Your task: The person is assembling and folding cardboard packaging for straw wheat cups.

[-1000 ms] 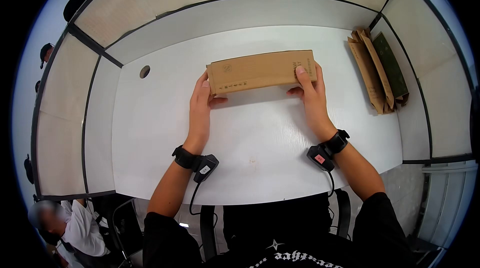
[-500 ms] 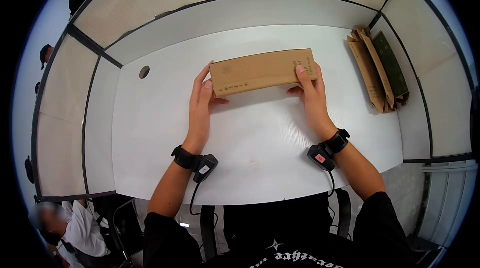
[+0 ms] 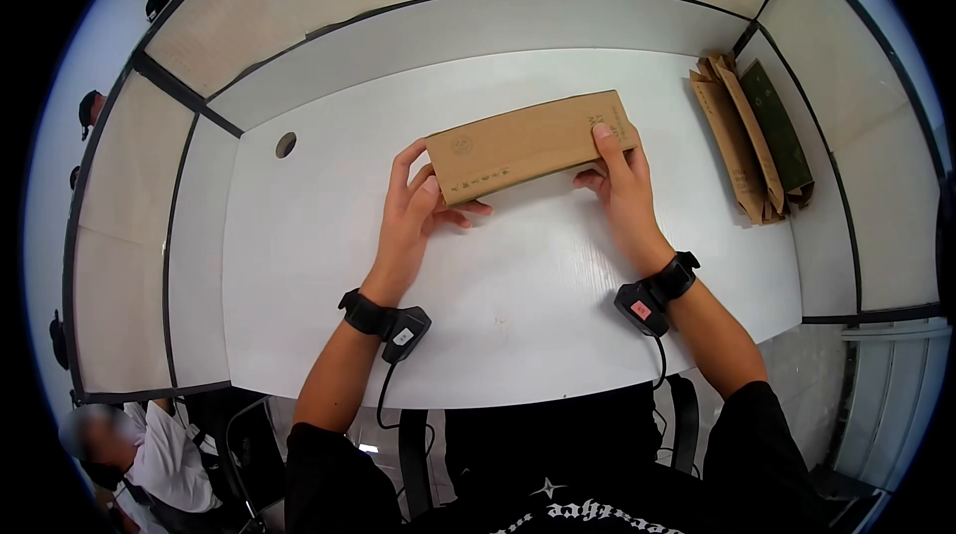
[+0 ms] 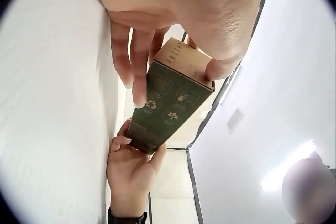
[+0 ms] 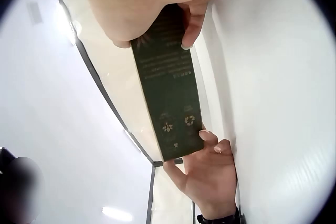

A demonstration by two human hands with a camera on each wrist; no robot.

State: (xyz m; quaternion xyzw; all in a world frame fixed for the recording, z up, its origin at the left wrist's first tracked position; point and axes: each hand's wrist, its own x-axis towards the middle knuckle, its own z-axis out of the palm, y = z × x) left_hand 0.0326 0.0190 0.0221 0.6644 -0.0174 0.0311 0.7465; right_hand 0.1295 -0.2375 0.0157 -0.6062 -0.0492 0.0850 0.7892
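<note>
A long cardboard box [image 3: 528,148] is held up over the white table between both hands. Its top is plain brown with dark print; a dark green side [image 4: 170,103] with recycling and leaf marks shows in the left wrist view. My left hand [image 3: 406,208] grips the left end, thumb at the near corner and fingers reaching beneath. At the right end my right hand [image 3: 625,186] grips it with the thumb on top and fingers curled under. In the right wrist view the green side [image 5: 168,87] spans from one hand to the other.
Several flattened brown and green cartons [image 3: 742,141] lean at the table's right side by the partition. A round hole [image 3: 287,145] pierces the white table [image 3: 299,265] at left. Low partitions [image 3: 478,21] enclose the back and sides. Another person [image 3: 159,454] sits beyond, lower left.
The box's left end has shifted right and toward me, so the box tilts more. My left hand moved with it, its fingers spreading further beneath. The right hand stays almost in place.
</note>
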